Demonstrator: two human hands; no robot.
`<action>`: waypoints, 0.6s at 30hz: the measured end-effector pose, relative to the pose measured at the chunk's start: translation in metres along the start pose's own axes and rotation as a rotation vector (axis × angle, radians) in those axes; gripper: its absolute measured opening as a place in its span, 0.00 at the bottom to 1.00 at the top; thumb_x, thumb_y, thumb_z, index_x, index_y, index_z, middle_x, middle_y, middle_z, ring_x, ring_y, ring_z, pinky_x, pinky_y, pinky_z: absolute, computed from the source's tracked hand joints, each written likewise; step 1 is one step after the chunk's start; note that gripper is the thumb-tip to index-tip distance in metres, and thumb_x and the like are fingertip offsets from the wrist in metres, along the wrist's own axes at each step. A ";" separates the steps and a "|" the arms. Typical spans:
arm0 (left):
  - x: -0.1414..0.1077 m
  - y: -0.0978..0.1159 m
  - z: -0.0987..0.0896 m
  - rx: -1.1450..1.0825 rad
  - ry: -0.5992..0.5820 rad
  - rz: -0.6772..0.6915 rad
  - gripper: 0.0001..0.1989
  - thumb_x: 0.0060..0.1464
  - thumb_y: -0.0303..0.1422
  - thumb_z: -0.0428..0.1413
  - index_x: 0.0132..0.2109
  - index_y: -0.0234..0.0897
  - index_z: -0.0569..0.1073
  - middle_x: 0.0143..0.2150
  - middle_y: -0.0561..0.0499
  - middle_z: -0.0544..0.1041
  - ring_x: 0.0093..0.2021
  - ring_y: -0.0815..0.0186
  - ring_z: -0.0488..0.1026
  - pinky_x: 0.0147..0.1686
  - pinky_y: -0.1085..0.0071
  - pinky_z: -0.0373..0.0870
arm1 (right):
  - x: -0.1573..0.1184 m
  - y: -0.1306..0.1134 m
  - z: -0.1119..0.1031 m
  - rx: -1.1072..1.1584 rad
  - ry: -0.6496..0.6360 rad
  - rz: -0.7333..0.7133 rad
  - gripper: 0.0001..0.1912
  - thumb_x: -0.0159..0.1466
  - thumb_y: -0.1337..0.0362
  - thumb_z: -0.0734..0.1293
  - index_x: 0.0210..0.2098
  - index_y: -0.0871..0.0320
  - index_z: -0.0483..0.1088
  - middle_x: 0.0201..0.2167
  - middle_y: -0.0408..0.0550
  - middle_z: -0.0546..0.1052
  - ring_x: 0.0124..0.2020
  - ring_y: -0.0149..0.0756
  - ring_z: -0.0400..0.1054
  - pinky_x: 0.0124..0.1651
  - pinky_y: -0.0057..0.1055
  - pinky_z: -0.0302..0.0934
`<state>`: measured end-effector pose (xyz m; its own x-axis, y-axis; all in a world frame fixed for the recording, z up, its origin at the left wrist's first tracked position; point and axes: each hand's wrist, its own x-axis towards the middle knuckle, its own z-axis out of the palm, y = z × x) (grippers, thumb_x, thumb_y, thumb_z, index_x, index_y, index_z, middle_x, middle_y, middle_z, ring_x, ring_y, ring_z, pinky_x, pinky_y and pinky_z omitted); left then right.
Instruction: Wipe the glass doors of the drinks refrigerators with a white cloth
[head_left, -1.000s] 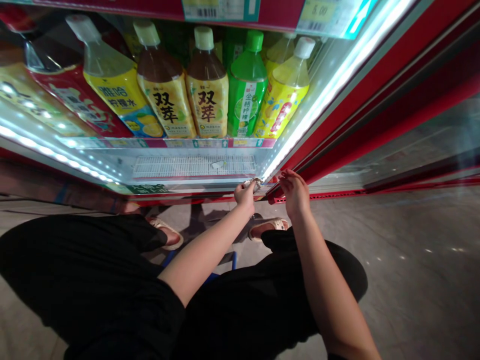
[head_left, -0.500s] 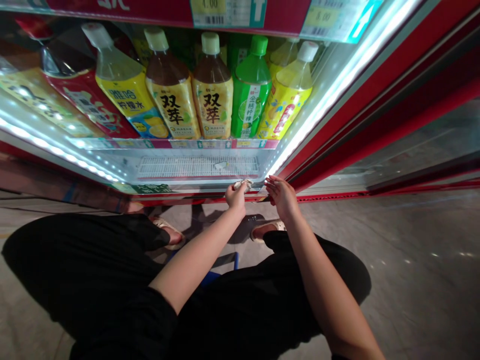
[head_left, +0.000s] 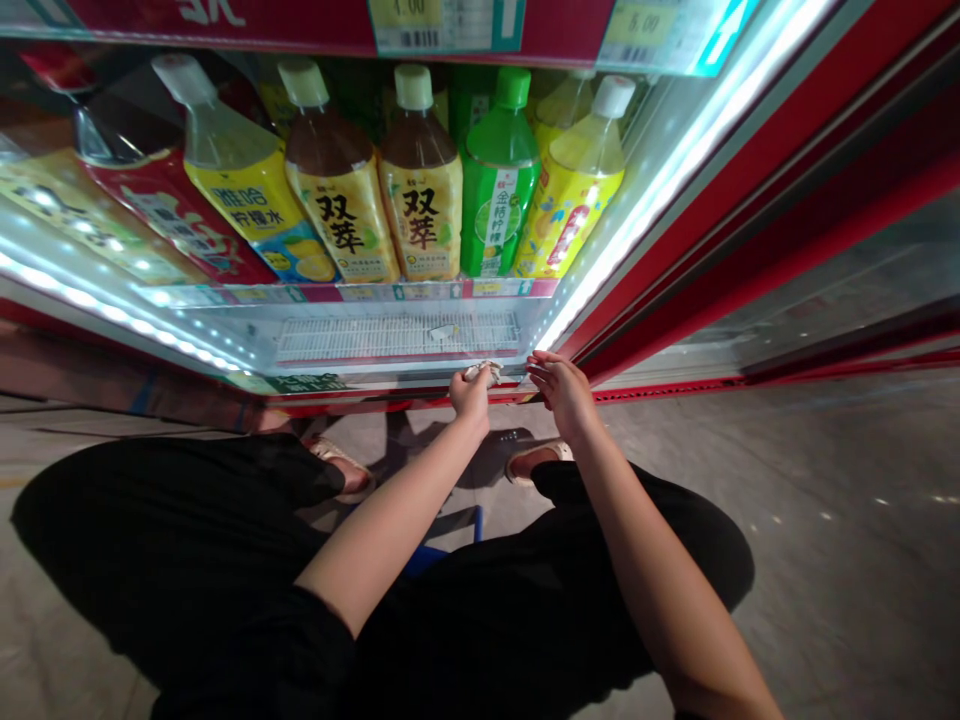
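A glaring LED strip [head_left: 686,170] throws light; edges bow outward.

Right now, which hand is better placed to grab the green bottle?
Probably the right hand: it looks empty, while the left hand pinches a small pale item.

The left hand [head_left: 471,395] reached far, pinched shut at the fingertips [head_left: 480,378], while the right hand [head_left: 564,395] hovered just beside it, its fingers [head_left: 541,366] loosely curled and spread.
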<state>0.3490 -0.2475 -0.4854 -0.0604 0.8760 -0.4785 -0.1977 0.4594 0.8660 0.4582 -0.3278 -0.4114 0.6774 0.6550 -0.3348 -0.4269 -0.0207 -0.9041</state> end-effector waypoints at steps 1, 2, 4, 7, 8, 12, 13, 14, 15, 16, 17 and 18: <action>0.001 -0.002 0.001 0.007 -0.002 -0.013 0.15 0.43 0.31 0.73 0.32 0.38 0.75 0.30 0.56 0.78 0.32 0.68 0.74 0.42 0.68 0.71 | 0.001 0.000 0.001 -0.008 0.004 0.001 0.09 0.52 0.61 0.73 0.35 0.51 0.79 0.37 0.44 0.84 0.42 0.39 0.79 0.54 0.40 0.72; 0.002 -0.003 0.001 0.012 -0.002 -0.028 0.15 0.42 0.30 0.73 0.32 0.38 0.74 0.30 0.56 0.77 0.31 0.68 0.74 0.42 0.67 0.71 | 0.002 0.001 0.001 -0.017 0.010 0.002 0.10 0.52 0.61 0.73 0.35 0.51 0.79 0.37 0.44 0.84 0.42 0.39 0.79 0.54 0.40 0.72; 0.005 -0.005 -0.001 0.013 0.004 -0.055 0.16 0.41 0.28 0.74 0.31 0.38 0.74 0.28 0.57 0.75 0.31 0.68 0.74 0.43 0.67 0.71 | 0.004 0.002 0.000 -0.034 0.027 0.003 0.10 0.52 0.61 0.72 0.34 0.51 0.79 0.36 0.44 0.83 0.41 0.38 0.79 0.53 0.39 0.72; 0.010 -0.004 -0.007 -0.006 0.015 -0.064 0.16 0.40 0.28 0.74 0.31 0.38 0.73 0.28 0.57 0.75 0.32 0.68 0.75 0.42 0.68 0.72 | 0.006 0.004 -0.004 -0.051 0.046 0.004 0.09 0.52 0.60 0.72 0.34 0.51 0.79 0.36 0.43 0.83 0.40 0.38 0.78 0.52 0.38 0.72; 0.010 -0.003 -0.008 -0.014 0.016 -0.058 0.16 0.41 0.29 0.74 0.32 0.38 0.73 0.29 0.56 0.76 0.33 0.68 0.76 0.42 0.68 0.72 | 0.007 0.004 -0.005 -0.053 0.050 0.004 0.09 0.52 0.60 0.71 0.34 0.51 0.79 0.36 0.43 0.83 0.40 0.38 0.78 0.51 0.38 0.72; 0.004 0.006 -0.005 -0.045 -0.012 -0.013 0.15 0.43 0.31 0.74 0.35 0.38 0.75 0.33 0.53 0.80 0.35 0.67 0.78 0.42 0.69 0.73 | 0.009 0.006 -0.005 -0.052 0.052 0.000 0.10 0.51 0.61 0.70 0.34 0.51 0.80 0.37 0.42 0.84 0.42 0.37 0.78 0.52 0.36 0.71; 0.002 0.008 -0.004 -0.051 -0.024 -0.003 0.15 0.44 0.31 0.73 0.36 0.38 0.76 0.34 0.52 0.81 0.35 0.67 0.78 0.42 0.69 0.73 | 0.009 0.007 -0.004 -0.054 0.050 0.001 0.10 0.51 0.62 0.70 0.34 0.51 0.80 0.37 0.42 0.84 0.43 0.37 0.78 0.52 0.35 0.71; 0.000 0.009 -0.002 -0.056 -0.034 0.006 0.15 0.45 0.32 0.73 0.36 0.37 0.76 0.35 0.52 0.81 0.36 0.67 0.79 0.42 0.69 0.74 | 0.010 0.007 -0.003 -0.058 0.047 0.003 0.10 0.51 0.62 0.70 0.34 0.51 0.80 0.37 0.42 0.84 0.43 0.37 0.78 0.52 0.35 0.71; -0.001 0.010 -0.001 -0.059 -0.040 0.011 0.15 0.45 0.32 0.74 0.36 0.37 0.76 0.35 0.52 0.81 0.36 0.67 0.79 0.42 0.69 0.74 | 0.011 0.008 -0.001 -0.064 0.044 0.006 0.10 0.51 0.62 0.70 0.33 0.52 0.80 0.37 0.43 0.84 0.42 0.37 0.78 0.53 0.35 0.70; -0.002 0.010 -0.001 -0.060 -0.042 0.014 0.15 0.44 0.31 0.74 0.36 0.37 0.76 0.34 0.52 0.81 0.35 0.67 0.78 0.43 0.68 0.74 | 0.011 0.009 0.001 -0.071 0.041 0.008 0.09 0.51 0.62 0.70 0.33 0.52 0.80 0.36 0.43 0.83 0.42 0.37 0.78 0.53 0.36 0.70; -0.002 0.010 -0.002 -0.060 -0.038 0.012 0.16 0.43 0.31 0.74 0.36 0.38 0.75 0.33 0.53 0.80 0.35 0.67 0.78 0.43 0.68 0.74 | 0.011 0.009 0.003 -0.078 0.037 0.009 0.09 0.52 0.62 0.70 0.32 0.52 0.79 0.36 0.43 0.83 0.41 0.37 0.78 0.53 0.36 0.70; -0.001 0.010 -0.005 -0.058 -0.030 0.008 0.16 0.43 0.31 0.74 0.35 0.38 0.75 0.32 0.53 0.80 0.34 0.67 0.78 0.43 0.68 0.73 | 0.011 0.010 0.004 -0.086 0.033 0.009 0.08 0.52 0.62 0.70 0.32 0.52 0.79 0.36 0.43 0.83 0.41 0.37 0.78 0.53 0.36 0.70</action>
<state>0.3422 -0.2442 -0.4770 -0.0333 0.8839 -0.4665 -0.2536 0.4440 0.8594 0.4588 -0.3180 -0.4225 0.6939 0.6290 -0.3504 -0.3812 -0.0920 -0.9199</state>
